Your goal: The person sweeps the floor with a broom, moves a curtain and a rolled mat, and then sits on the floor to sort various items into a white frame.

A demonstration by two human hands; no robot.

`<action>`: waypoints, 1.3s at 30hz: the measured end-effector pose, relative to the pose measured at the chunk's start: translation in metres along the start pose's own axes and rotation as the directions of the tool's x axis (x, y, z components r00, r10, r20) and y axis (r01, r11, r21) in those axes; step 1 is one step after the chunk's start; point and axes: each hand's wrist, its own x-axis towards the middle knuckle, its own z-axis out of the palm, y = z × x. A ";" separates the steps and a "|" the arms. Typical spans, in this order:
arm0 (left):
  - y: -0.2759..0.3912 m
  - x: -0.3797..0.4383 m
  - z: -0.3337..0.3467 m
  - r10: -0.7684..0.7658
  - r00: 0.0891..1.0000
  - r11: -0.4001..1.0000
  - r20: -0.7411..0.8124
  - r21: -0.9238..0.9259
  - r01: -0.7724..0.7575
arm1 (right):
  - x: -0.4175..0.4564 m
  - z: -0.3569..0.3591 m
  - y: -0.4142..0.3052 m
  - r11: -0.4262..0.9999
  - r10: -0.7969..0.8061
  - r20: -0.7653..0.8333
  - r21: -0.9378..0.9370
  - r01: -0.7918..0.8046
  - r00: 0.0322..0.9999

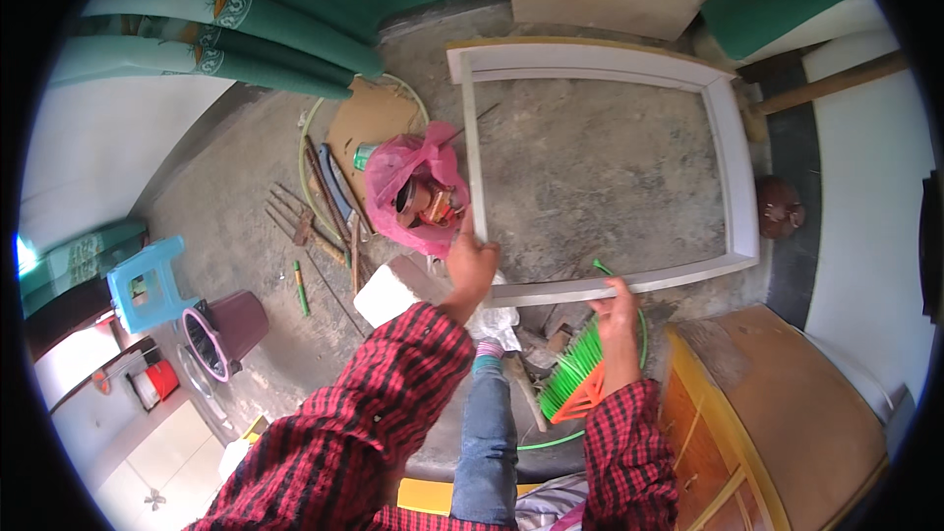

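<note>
Both hands grip a rectangular white frame point(597, 291) that has a yellow edge along its far side; the concrete floor shows through its opening. My left hand point(473, 259) is closed around the frame's left bar near the close corner. My right hand point(616, 302) has its fingers on the near bar, right of the middle. Just left of the frame lies a pink plastic bag point(391, 162) with wrappers and a cup-like thing inside. Below my left hand sits a white block point(387, 295). A broom head with green bristles point(573, 365) is beside my right wrist.
A wooden cabinet point(804, 383) stands at the lower right. On the floor at left are a fork-like tool point(304, 225), rods, cardboard point(369, 114) and a green can point(363, 156). Farther left are a purple bin point(240, 324) and a blue stool point(151, 284). Green curtains point(295, 51) hang at upper left.
</note>
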 end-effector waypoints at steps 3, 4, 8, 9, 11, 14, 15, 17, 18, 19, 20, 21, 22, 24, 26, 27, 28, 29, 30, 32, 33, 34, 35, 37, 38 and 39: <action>-0.035 0.022 0.034 0.030 1.000 0.996 0.007 -0.082 -0.029 | 0.013 0.013 -0.008 1.000 -0.028 0.010 -0.001 0.028 1.000; -0.045 0.027 0.045 0.065 0.998 0.990 -0.004 -0.127 -0.065 | 0.020 0.015 -0.010 0.999 -0.043 0.010 -0.002 0.043 0.999; -0.051 0.042 0.071 0.003 0.999 0.988 0.047 -0.154 0.005 | 0.056 0.010 -0.009 0.996 -0.086 0.006 -0.018 0.086 0.996; -0.050 0.044 0.075 -0.001 1.000 0.991 0.030 -0.134 0.005 | 0.062 0.011 -0.008 0.993 -0.118 0.043 0.011 0.118 0.992; -0.043 0.048 0.081 -0.004 1.000 0.996 0.002 -0.093 0.004 | 0.074 0.009 -0.010 0.996 -0.091 0.054 0.012 0.091 0.994; -0.053 0.074 0.065 0.161 0.986 0.984 0.040 -0.086 -0.157 | 0.089 0.011 -0.002 0.996 -0.079 0.061 0.045 0.077 0.995; -0.059 0.089 0.057 0.234 0.972 0.970 0.032 -0.074 -0.231 | 0.092 0.015 0.001 0.997 -0.077 0.058 0.035 0.075 0.995; -0.044 0.119 0.031 0.427 0.903 0.882 0.045 0.197 -0.427 | 0.096 0.005 0.003 0.996 -0.086 0.012 0.015 0.086 0.996; -0.043 0.137 0.021 0.614 0.788 0.722 -0.043 0.435 -0.538 | 0.093 0.006 0.002 0.995 -0.095 -0.007 0.000 0.095 0.995; -0.045 0.155 0.013 0.781 0.620 0.507 -0.074 0.656 -0.559 | 0.092 0.007 0.004 0.996 -0.088 -0.002 0.015 0.088 0.996; -0.053 0.171 0.005 0.757 0.652 0.481 -0.054 0.721 -0.498 | 0.091 0.011 0.005 0.996 -0.080 0.016 0.029 0.080 0.997; -0.066 0.185 -0.001 0.730 0.682 0.452 -0.042 0.779 -0.435 | 0.089 0.016 0.005 0.996 -0.077 0.035 0.042 0.075 0.996; -0.073 0.192 -0.005 0.700 0.713 0.417 -0.026 0.827 -0.378 | 0.084 0.020 0.005 0.996 -0.078 0.018 0.051 0.077 0.997; -0.088 0.201 -0.018 0.573 0.809 0.358 0.130 0.848 -0.390 | 0.084 0.025 0.006 0.996 -0.080 0.014 0.049 0.079 0.997; -0.100 0.206 -0.030 0.561 0.811 0.270 0.165 0.890 -0.368 | 0.090 0.029 0.011 0.995 -0.086 0.041 0.056 0.083 0.995; -0.105 0.206 -0.038 0.579 0.800 0.306 0.157 0.868 -0.392 | 0.097 0.030 0.013 0.995 -0.086 0.070 0.060 0.082 0.994; -0.104 0.206 -0.048 0.599 0.786 0.336 0.153 0.843 -0.420 | 0.103 0.031 0.015 0.994 -0.085 0.095 0.069 0.079 0.992; -0.103 0.203 -0.057 0.618 0.772 0.364 0.146 0.818 -0.446 | 0.107 0.032 0.017 0.995 -0.081 0.085 0.064 0.075 0.993; -0.099 0.201 -0.069 0.573 0.805 0.446 0.154 0.766 -0.464 | 0.108 0.038 0.016 0.995 -0.084 0.082 0.069 0.078 0.993; -0.111 0.198 -0.088 0.643 0.759 0.550 0.102 0.628 -0.551 | 0.111 0.051 0.017 0.992 -0.079 0.046 0.101 0.074 0.996; -0.116 0.195 -0.098 0.671 0.739 0.594 0.067 0.549 -0.588 | 0.107 0.055 0.024 0.992 -0.094 0.114 0.097 0.083 0.989; -0.115 0.184 -0.110 0.633 0.772 0.639 0.060 0.522 -0.565 | 0.098 0.060 0.031 0.992 -0.106 0.183 0.085 0.092 0.977; -0.117 0.175 -0.119 0.621 0.783 0.671 0.039 0.490 -0.556 | 0.088 0.064 0.037 0.992 -0.118 0.251 0.072 0.103 0.961; -0.127 0.158 -0.146 0.578 0.816 0.741 -0.024 0.433 -0.513 | 0.021 0.098 0.063 0.963 -0.062 0.342 -0.225 0.145 0.938; -0.137 0.153 -0.153 0.596 0.801 0.747 -0.064 0.410 -0.523 | -0.019 0.118 0.077 0.917 -0.026 0.404 -0.355 0.183 0.914; -0.138 0.146 -0.158 0.557 0.825 0.791 -0.092 0.361 -0.493 | -0.051 0.140 0.091 0.875 0.040 0.474 -0.441 0.198 0.880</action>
